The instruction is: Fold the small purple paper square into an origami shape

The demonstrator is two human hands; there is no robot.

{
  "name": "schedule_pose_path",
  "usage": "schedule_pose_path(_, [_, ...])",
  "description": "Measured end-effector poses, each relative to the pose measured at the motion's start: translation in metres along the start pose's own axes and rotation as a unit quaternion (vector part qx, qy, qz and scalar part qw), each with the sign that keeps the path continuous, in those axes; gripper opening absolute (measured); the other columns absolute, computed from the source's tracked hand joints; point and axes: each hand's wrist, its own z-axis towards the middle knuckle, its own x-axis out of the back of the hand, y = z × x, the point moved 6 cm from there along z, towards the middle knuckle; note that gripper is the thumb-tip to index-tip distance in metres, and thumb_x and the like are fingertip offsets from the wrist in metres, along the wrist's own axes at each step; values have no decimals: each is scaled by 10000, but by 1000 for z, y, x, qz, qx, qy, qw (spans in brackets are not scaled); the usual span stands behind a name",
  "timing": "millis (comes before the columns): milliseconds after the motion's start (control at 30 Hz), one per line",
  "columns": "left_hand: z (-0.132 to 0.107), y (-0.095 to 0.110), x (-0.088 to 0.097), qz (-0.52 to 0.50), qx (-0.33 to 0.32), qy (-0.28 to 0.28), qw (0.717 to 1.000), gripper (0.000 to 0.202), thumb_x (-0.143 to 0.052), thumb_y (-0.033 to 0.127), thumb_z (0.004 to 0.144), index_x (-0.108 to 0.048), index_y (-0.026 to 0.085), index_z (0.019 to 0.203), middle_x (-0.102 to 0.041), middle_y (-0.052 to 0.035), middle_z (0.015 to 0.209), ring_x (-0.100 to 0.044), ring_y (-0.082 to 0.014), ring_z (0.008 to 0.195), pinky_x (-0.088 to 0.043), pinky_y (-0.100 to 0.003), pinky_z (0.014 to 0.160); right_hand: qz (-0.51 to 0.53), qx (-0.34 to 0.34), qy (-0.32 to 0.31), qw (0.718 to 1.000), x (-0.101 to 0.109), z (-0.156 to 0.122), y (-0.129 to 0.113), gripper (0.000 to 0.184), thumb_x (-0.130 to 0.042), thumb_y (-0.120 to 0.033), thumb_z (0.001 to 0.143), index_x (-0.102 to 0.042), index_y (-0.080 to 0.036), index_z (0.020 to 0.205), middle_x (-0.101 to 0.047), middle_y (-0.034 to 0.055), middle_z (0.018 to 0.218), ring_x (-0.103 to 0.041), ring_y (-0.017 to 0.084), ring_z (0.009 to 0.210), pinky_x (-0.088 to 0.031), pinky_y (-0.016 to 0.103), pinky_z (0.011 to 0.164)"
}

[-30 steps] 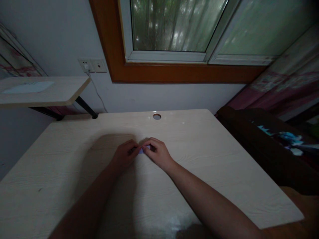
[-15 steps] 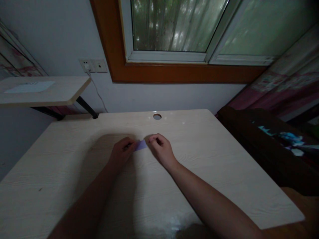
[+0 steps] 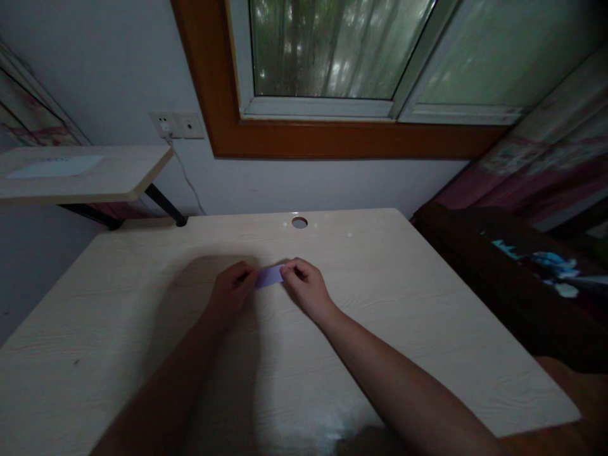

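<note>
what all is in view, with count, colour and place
table: 1, pale wood, foreground
strip: 1, purple, at mid-table
hole: 1, greyish, table's far edge
shelf: 1, pale, left
shelf legs: 2, black, under shelf
sheet: 1, whitish, on shelf
window: 1, silver-framed, top
window border: 1, orange-brown, around window
wall: 1, pale, behind table
sockets: 2, white, left of window
cord: 1, white, below sockets
curtains: 2, pale and pink, both sides
furniture: 1, dark brown, right
patches: several, blue-white, on furniture
floor: 1, brown, lower right
left hand: 1, bare, at strip's left end
right hand: 1, bare, at strip's right end
forearms: 2, bare, bottom
</note>
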Motion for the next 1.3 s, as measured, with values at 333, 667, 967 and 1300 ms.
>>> schedule_pose_path(333, [1, -8, 10, -51, 30, 68, 996, 251, -507, 329, 907, -597, 186, 722, -625, -6, 727, -581, -151, 712, -465, -259, 689, 51, -49, 48, 996, 6, 2, 8, 175, -605, -343, 838, -639, -193, 756, -575, -10, 671, -512, 148, 631, -410, 257, 616])
schedule_pose_path(667, [-3, 7, -10, 55, -163, 21, 985, 360, -698, 323, 835, -609, 228, 1170, -578, -96, 1153, -565, -231, 1068, -534, -367, 880, 2, -24, 16, 1000, 2, 1, 4, 209, -594, -364, 868, -673, -190, 785, -627, 3, 706, -551, 154, 659, -432, 264, 647])
schedule_pose_path(967, [-6, 15, -12, 114, -206, 16, 972, 337, -700, 254, 843, -585, 234, 1159, -567, -79, 1146, -554, -236, 1089, -495, -431, 978, 25, -19, -4, 1000, 0, 1, 3, 204, -577, -322, 872, -713, -186, 805, -706, 29, 805, -625, 174, 768, -465, 276, 730])
schedule_pose_path(1300, [-5, 13, -13, 124, -203, 19, 971, 370, -712, 283, 831, -598, 244, 1181, -579, -77, 1122, -563, -240, 1061, -503, -426, 956, 34, -39, -1, 999, -1, 2, 7, 218, -587, -350, 861, -725, -190, 807, -706, 24, 779, -622, 176, 741, -478, 283, 721])
